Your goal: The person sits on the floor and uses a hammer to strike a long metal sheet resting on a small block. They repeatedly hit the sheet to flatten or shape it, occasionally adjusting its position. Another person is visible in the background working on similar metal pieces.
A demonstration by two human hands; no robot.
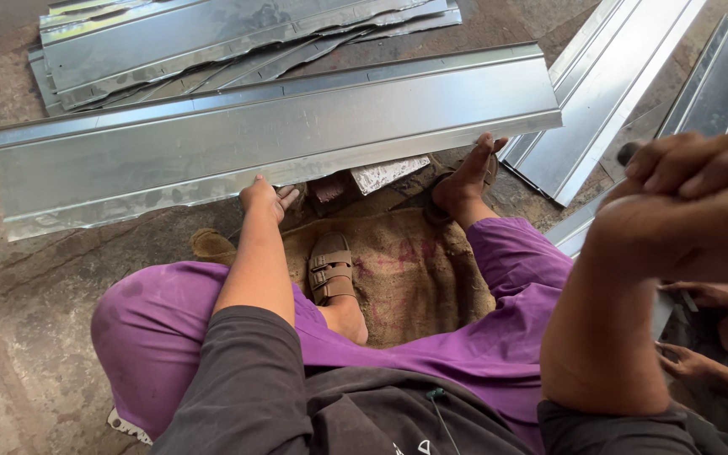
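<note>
One long folded metal sheet (280, 135) up front, one stack of sheets (212, 38) behind, two more panels (608, 84) right, one burlap sack (414, 270).

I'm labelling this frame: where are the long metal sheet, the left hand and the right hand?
long metal sheet (280, 135), head view, middle of its flat face.
left hand (264, 195), head view, back of the hand at the sheet's near edge.
right hand (684, 206), head view, raised clenched fist.

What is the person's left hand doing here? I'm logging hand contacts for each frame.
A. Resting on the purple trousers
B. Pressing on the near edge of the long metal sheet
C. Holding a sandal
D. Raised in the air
B: the left hand rests on the near edge of the long metal sheet, while the right hand is raised, closed around a dark handle.
</note>
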